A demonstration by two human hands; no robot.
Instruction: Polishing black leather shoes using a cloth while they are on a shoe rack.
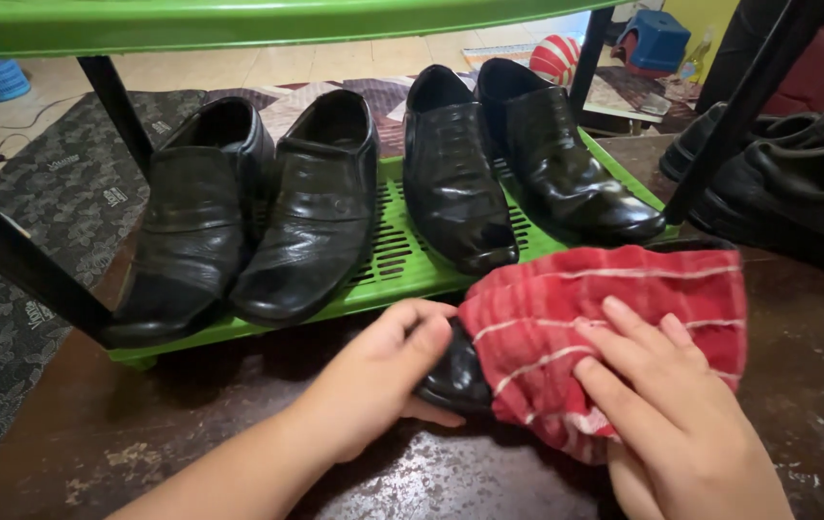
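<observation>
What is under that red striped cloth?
Under the red striped cloth lies a black shoe; only its toe shows, held by the left hand. The right hand presses the cloth, which hides the rest of the shoe.
</observation>
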